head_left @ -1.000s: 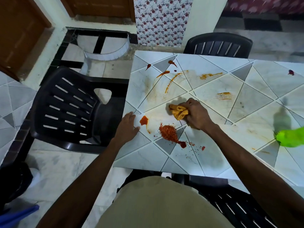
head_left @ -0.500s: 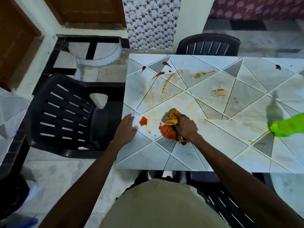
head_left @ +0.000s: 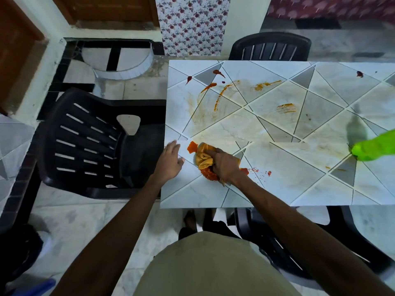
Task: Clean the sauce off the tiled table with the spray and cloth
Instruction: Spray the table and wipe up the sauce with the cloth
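Orange cloth (head_left: 204,159) now dragged onto red sauce (head_left: 210,175), right hand (head_left: 224,166) fingers clenched round it; left hand (head_left: 170,163) fingers flat on table (head_left: 277,189); far streaks (head_left: 221,97) remain.

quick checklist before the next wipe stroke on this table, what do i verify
1. Grip on the cloth: right hand holds the bunched yellow cloth: ok.
2. Cloth on the mess: it sits on the chunky red sauce: ok.
3. Left hand out of the sauce: flat at the table edge, apart from the red smear: ok.
4. Clean cloth face underneath: hidden: cannot tell.
5. Rest of the tiled table clean: orange streaks and a dark red spot show farther off: not ok.
6. Green spray bottle at hand: on the table to the right, probably reachable: ok.
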`<state>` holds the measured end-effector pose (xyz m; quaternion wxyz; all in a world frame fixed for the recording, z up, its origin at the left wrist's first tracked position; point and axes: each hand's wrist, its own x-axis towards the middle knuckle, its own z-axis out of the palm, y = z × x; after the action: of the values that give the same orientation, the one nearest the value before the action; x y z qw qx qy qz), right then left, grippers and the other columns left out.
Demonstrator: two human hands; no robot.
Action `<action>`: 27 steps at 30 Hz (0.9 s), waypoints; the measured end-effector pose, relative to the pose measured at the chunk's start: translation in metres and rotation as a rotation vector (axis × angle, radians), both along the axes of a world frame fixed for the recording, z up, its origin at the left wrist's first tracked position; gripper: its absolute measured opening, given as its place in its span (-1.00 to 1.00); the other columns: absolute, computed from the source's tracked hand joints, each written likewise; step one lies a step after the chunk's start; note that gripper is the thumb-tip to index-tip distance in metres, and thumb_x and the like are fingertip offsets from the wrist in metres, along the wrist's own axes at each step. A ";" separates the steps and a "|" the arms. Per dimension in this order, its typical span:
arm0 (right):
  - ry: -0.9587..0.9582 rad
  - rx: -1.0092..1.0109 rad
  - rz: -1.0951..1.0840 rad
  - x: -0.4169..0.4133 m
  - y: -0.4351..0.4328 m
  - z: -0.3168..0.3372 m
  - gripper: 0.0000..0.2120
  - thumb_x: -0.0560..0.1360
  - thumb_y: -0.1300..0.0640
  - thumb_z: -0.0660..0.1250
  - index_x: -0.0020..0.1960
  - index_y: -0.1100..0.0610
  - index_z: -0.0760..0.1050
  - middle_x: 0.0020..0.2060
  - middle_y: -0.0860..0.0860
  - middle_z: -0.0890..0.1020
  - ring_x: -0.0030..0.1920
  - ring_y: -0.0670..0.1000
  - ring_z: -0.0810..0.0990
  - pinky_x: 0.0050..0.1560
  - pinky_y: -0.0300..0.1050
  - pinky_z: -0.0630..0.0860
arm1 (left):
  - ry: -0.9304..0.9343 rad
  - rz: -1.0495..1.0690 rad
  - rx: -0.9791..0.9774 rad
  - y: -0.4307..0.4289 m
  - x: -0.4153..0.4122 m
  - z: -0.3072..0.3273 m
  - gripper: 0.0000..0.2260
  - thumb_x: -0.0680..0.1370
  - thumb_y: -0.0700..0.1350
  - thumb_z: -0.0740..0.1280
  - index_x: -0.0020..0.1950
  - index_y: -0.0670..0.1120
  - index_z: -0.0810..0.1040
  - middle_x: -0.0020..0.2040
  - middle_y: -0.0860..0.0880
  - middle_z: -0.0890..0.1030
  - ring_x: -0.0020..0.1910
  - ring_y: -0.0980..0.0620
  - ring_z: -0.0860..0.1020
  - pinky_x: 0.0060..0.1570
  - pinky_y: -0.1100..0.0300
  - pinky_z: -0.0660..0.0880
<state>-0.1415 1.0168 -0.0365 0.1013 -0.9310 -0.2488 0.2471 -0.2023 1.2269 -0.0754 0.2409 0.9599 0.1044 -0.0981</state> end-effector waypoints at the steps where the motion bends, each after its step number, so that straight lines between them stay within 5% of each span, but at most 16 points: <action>1: -0.016 -0.004 0.017 -0.005 0.002 -0.001 -0.45 0.59 0.07 0.28 0.55 -0.11 0.27 0.46 0.04 0.43 0.21 0.16 0.61 0.09 -0.03 0.56 | 0.007 0.001 0.004 -0.001 -0.001 0.000 -0.48 0.65 -0.04 0.24 0.56 -0.16 0.20 0.60 -0.07 0.11 0.57 -0.06 0.08 0.48 0.05 0.16; 6: -0.012 0.027 0.090 -0.014 0.005 0.003 -0.45 0.59 0.08 0.28 0.56 -0.07 0.28 0.48 0.05 0.40 0.32 0.18 0.54 0.16 -0.04 0.51 | 0.020 0.014 0.004 -0.006 -0.009 0.000 -0.47 0.65 -0.04 0.24 0.57 -0.14 0.18 0.61 -0.05 0.08 0.59 -0.05 0.03 0.50 0.04 0.13; 13: -0.120 0.123 -0.181 0.002 0.000 0.018 -0.60 0.55 0.09 0.32 0.37 0.11 0.42 0.08 0.18 0.55 0.06 0.25 0.61 -0.02 0.06 0.57 | 0.017 -0.006 -0.002 -0.008 -0.025 -0.003 -0.48 0.65 -0.05 0.23 0.56 -0.15 0.18 0.61 -0.06 0.08 0.58 -0.05 0.02 0.50 0.05 0.12; 17: -0.060 0.109 -0.181 0.010 0.014 0.019 -0.60 0.55 0.06 0.32 0.36 0.11 0.43 0.11 0.20 0.55 0.11 0.28 0.59 0.05 0.08 0.55 | 0.008 -0.013 -0.010 -0.008 -0.034 -0.003 -0.48 0.65 -0.06 0.23 0.57 -0.15 0.17 0.61 -0.05 0.07 0.59 -0.04 0.02 0.50 0.06 0.12; 20: -0.010 0.066 -0.055 0.003 0.029 0.012 -0.57 0.59 -0.08 0.29 0.41 0.02 0.43 0.23 0.15 0.56 0.15 0.20 0.60 0.10 0.01 0.53 | 0.005 -0.007 -0.009 -0.008 -0.039 -0.005 -0.47 0.65 -0.07 0.23 0.58 -0.13 0.15 0.61 -0.03 0.06 0.59 -0.02 0.01 0.49 0.08 0.13; 27: -0.061 0.009 0.211 -0.015 0.023 0.004 -0.54 0.61 -0.06 0.28 0.49 -0.06 0.37 0.43 0.11 0.45 0.28 0.21 0.55 0.20 0.06 0.53 | -0.002 0.036 -0.045 -0.016 -0.044 -0.003 -0.48 0.65 -0.08 0.24 0.57 -0.13 0.16 0.60 -0.04 0.08 0.59 -0.03 0.03 0.50 0.06 0.14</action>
<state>-0.1564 1.0398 -0.0322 0.0712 -0.9062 -0.3495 0.2269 -0.2463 1.2114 -0.0781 0.2643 0.9524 0.1190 -0.0949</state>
